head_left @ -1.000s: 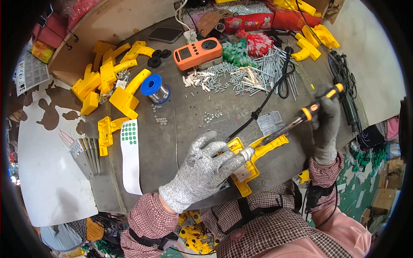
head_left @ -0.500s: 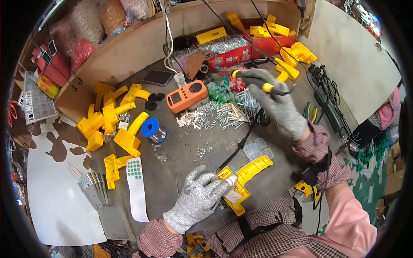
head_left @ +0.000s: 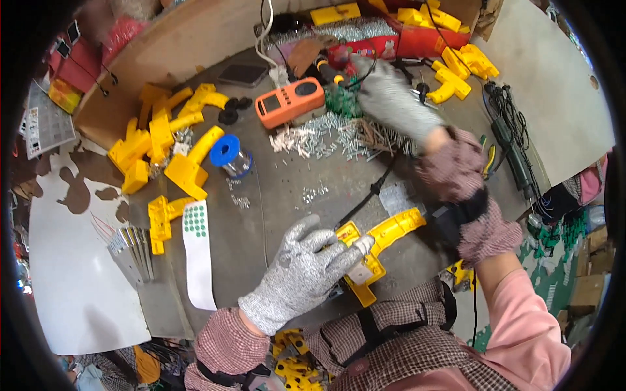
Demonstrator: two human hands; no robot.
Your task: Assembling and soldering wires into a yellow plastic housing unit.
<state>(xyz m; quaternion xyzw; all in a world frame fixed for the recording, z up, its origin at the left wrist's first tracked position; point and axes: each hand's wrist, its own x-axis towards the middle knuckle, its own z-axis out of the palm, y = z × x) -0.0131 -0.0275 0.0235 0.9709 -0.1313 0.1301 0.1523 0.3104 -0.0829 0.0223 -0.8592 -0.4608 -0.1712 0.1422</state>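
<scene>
My left hand (head_left: 293,277), in a grey glove, grips a yellow plastic housing half (head_left: 398,225) near the table's front edge. Its open inner side faces up, and a pale square piece (head_left: 360,274) sits in it under my fingertips. A black cable (head_left: 365,202) runs up from beside this housing. My right hand (head_left: 391,94), also gloved, is stretched to the back of the table and smeared by motion. Just left of it is a black-and-yellow tool handle (head_left: 324,65); whether my fingers still touch it is unclear. Screws (head_left: 349,137) lie heaped below that hand.
An orange meter (head_left: 290,104) stands left of the screws, near a blue solder spool (head_left: 229,156). Yellow housings (head_left: 186,169) pile up at the left, by a sticker strip (head_left: 199,260). A red box (head_left: 430,42) is at the back; a corded tool (head_left: 512,156) lies right.
My right hand has moved away toward the back, and the black-and-yellow tool has shifted left beside the orange meter. My left hand keeps its hold on the housing half. The whole view has tilted slightly.
</scene>
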